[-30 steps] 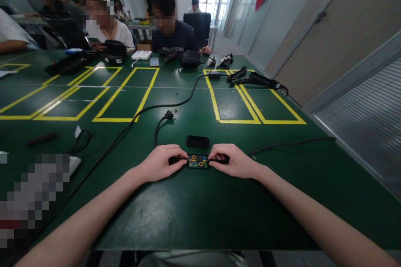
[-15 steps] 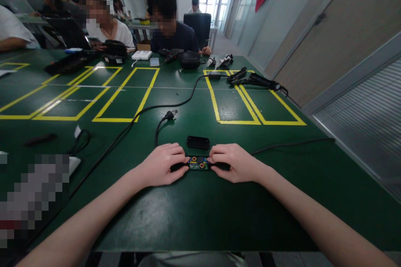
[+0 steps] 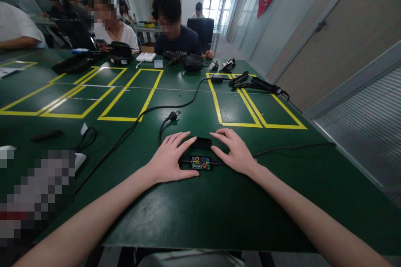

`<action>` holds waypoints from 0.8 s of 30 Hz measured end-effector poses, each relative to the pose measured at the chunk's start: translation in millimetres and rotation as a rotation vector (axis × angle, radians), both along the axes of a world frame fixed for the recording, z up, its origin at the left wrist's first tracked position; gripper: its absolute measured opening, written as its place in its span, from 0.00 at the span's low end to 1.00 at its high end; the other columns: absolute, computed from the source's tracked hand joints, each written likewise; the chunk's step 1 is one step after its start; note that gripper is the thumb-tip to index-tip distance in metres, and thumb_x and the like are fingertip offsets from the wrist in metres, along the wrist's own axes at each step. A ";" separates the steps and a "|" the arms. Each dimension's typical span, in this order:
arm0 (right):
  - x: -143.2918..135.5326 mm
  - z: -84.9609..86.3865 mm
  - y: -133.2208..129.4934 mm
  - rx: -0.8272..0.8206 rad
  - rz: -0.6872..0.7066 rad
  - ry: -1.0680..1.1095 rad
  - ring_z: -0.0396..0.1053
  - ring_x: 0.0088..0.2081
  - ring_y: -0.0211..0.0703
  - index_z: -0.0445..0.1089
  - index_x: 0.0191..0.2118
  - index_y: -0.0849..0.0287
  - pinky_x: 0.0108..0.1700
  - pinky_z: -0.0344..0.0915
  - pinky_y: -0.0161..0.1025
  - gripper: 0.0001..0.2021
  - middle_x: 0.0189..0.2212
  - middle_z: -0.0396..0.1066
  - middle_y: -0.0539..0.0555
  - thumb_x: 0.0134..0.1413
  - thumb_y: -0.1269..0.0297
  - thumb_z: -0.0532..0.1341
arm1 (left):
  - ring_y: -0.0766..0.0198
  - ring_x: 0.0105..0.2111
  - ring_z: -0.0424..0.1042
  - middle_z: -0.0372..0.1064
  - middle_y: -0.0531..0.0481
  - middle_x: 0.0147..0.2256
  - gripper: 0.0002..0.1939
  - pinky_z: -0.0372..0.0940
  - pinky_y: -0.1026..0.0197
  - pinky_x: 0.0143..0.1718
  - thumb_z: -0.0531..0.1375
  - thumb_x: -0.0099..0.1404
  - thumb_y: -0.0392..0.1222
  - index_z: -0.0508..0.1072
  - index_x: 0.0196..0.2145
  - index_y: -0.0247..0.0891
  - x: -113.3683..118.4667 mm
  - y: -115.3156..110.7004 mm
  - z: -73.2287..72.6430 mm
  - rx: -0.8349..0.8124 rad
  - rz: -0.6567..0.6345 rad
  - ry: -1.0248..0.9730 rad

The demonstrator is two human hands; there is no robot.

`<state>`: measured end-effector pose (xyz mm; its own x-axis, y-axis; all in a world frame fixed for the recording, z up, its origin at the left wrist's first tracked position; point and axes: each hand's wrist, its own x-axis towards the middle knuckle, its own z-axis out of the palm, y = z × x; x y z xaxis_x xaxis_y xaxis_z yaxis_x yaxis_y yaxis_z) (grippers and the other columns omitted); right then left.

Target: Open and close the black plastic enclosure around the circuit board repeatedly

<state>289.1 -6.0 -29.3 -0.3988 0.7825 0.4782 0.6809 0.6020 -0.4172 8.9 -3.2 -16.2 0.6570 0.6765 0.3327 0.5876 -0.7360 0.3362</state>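
Observation:
A small circuit board (image 3: 201,163) with two copper-coloured rings lies in a black case on the green table (image 3: 150,217), with black cable at both ends. Just beyond it is a black cover (image 3: 203,143), hollow side up. My left hand (image 3: 171,156) is spread at the left of the board, its thumb near the case's front edge and its fingertips by the cover's left end. My right hand (image 3: 233,150) has its fingers apart at the cover's right end. Neither hand holds anything; whether the fingertips touch the cover I cannot tell.
A black plug (image 3: 173,115) and a long cable (image 3: 150,109) lie beyond my left hand. Yellow tape rectangles (image 3: 152,91) mark the table. A black tool with a cord (image 3: 261,85) lies at the far right. People (image 3: 175,41) sit across the table.
Both hands have let go of the board's ends and opened. My fingers have moved forward towards the black cover. The view has shifted slightly.

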 end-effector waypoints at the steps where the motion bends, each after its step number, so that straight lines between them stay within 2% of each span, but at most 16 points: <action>1: -0.7 -2.7 1.5 -0.033 -0.028 -0.010 0.71 0.54 0.58 0.75 0.56 0.55 0.54 0.70 0.57 0.15 0.52 0.74 0.63 0.66 0.60 0.63 | 0.34 0.67 0.60 0.58 0.30 0.69 0.52 0.57 0.33 0.65 0.71 0.58 0.67 0.60 0.70 0.39 0.9 0.4 -2.6 -0.020 0.014 0.029; 4: -2.6 -7.0 3.0 -0.141 0.018 0.016 0.69 0.56 0.59 0.75 0.52 0.55 0.57 0.68 0.62 0.14 0.54 0.74 0.63 0.63 0.60 0.66 | 0.37 0.67 0.61 0.61 0.31 0.68 0.53 0.56 0.33 0.67 0.72 0.59 0.63 0.56 0.72 0.40 3.2 1.1 -8.4 -0.092 -0.010 0.033; 6: -3.4 -5.2 1.6 -0.221 0.067 0.098 0.72 0.52 0.55 0.75 0.49 0.56 0.55 0.71 0.57 0.11 0.49 0.76 0.60 0.62 0.62 0.67 | 0.41 0.64 0.67 0.65 0.35 0.65 0.51 0.61 0.37 0.65 0.74 0.58 0.59 0.57 0.71 0.42 3.6 0.7 -8.9 -0.114 -0.010 -0.024; 9: -5.2 1.5 -2.1 -0.404 0.125 0.253 0.75 0.40 0.45 0.74 0.47 0.57 0.44 0.74 0.45 0.10 0.40 0.78 0.54 0.60 0.65 0.66 | 0.46 0.56 0.73 0.69 0.40 0.59 0.46 0.70 0.44 0.58 0.75 0.58 0.51 0.61 0.68 0.44 3.3 -1.4 -5.8 -0.157 -0.014 -0.113; 12: -8.2 6.4 -5.5 -0.532 0.162 0.390 0.76 0.35 0.42 0.74 0.43 0.58 0.41 0.76 0.42 0.07 0.36 0.78 0.53 0.59 0.65 0.66 | 0.51 0.52 0.76 0.70 0.43 0.56 0.38 0.73 0.49 0.54 0.73 0.60 0.45 0.64 0.64 0.45 3.0 -3.4 -3.0 -0.200 -0.062 -0.157; 16: -10.4 7.6 -8.7 -0.541 0.162 0.485 0.79 0.37 0.43 0.73 0.40 0.58 0.44 0.78 0.44 0.07 0.36 0.79 0.54 0.57 0.64 0.68 | 0.50 0.53 0.75 0.69 0.42 0.56 0.36 0.73 0.50 0.54 0.74 0.59 0.43 0.66 0.62 0.44 2.4 -4.5 -3.1 -0.183 -0.080 -0.193; 24: -5.4 15.1 -11.1 -0.427 0.290 0.388 0.77 0.40 0.45 0.74 0.39 0.57 0.44 0.77 0.44 0.04 0.39 0.78 0.55 0.59 0.65 0.68 | 0.51 0.53 0.74 0.69 0.43 0.55 0.32 0.73 0.50 0.55 0.73 0.60 0.41 0.69 0.60 0.44 1.5 -5.5 -3.5 -0.163 -0.094 -0.201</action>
